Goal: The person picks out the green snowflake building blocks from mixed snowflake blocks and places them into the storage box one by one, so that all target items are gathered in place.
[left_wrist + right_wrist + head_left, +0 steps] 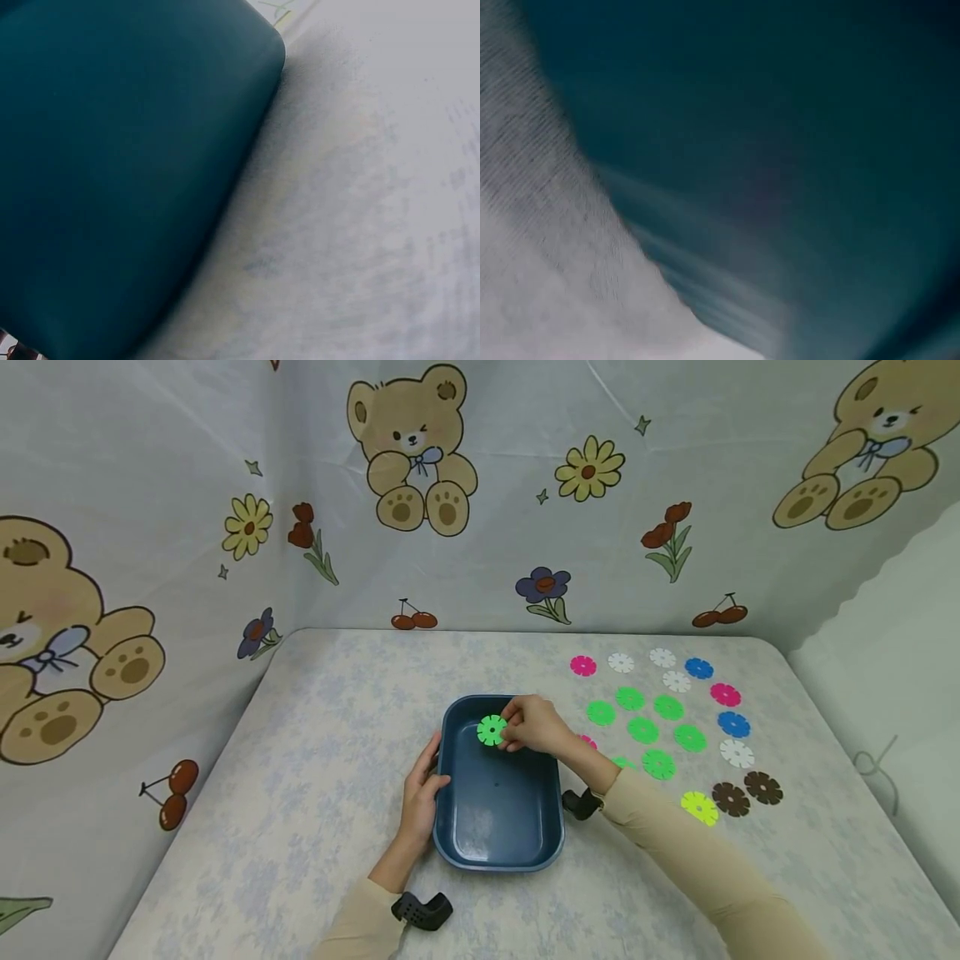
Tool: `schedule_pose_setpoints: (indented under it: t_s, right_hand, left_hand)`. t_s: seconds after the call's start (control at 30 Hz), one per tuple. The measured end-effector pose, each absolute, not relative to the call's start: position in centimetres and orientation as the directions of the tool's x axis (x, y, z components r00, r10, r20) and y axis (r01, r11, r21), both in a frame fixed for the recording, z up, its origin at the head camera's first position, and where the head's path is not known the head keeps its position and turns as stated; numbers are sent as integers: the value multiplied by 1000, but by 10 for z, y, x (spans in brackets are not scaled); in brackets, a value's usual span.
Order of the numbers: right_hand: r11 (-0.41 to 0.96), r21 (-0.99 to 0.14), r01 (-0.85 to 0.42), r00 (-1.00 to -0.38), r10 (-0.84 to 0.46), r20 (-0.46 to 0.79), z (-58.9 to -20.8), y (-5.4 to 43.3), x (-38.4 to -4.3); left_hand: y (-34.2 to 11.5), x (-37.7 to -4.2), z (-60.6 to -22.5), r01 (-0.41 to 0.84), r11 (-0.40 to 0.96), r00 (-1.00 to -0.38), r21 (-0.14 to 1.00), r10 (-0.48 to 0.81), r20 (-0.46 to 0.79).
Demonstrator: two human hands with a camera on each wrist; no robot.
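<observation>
A dark blue rectangular tray (pixel 498 835) lies on the table in the middle of the head view. My left hand (pixel 420 797) holds its left side, thumb at the rim and fingers along the outer wall. Over the far part of the tray, my right hand (pixel 538 725) pinches a bright green notched plastic disc (pixel 489 730) by its right edge. The tray's dark wall (pixel 127 165) fills much of the left wrist view, with neither fingers nor disc in sight. Blurred tray surface (pixel 735 135) also covers most of the right wrist view.
Right of the tray lie several loose green discs (pixel 642 730), with pink (pixel 725 695), white (pixel 737 753), blue (pixel 733 724), brown (pixel 731 799) and yellow (pixel 699 808) ones around them. The right forearm partly covers some. A bear-printed cloth (pixel 495 552) hangs behind the pale table (pixel 322 760).
</observation>
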State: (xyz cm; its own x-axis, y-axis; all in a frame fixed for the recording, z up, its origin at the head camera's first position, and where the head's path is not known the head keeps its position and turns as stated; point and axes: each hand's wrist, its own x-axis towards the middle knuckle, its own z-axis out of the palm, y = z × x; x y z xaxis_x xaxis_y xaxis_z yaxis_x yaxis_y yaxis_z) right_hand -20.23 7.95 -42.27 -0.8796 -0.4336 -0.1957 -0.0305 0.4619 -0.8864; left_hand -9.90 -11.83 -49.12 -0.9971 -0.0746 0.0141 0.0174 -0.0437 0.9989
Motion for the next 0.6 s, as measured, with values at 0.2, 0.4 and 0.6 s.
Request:
schedule_pose_setpoints:
  t_s: [0.2, 0.4, 0.6]
  right_hand:
    - [508, -861, 7, -870, -421, -256, -435, 66, -207]
    - [493, -869, 32, -881, -397, -258, -448, 58, -208]
    - [485, -874, 19, -882, -404, -243, -452, 53, -208]
  left_hand:
    - [-119, -99, -491, 8, -44, -998, 999, -66, 5]
    - [-118, -100, -491, 10, -33, -998, 999, -65, 8]
    - [-119, -99, -491, 19, -25, -998, 1000, -60, 17]
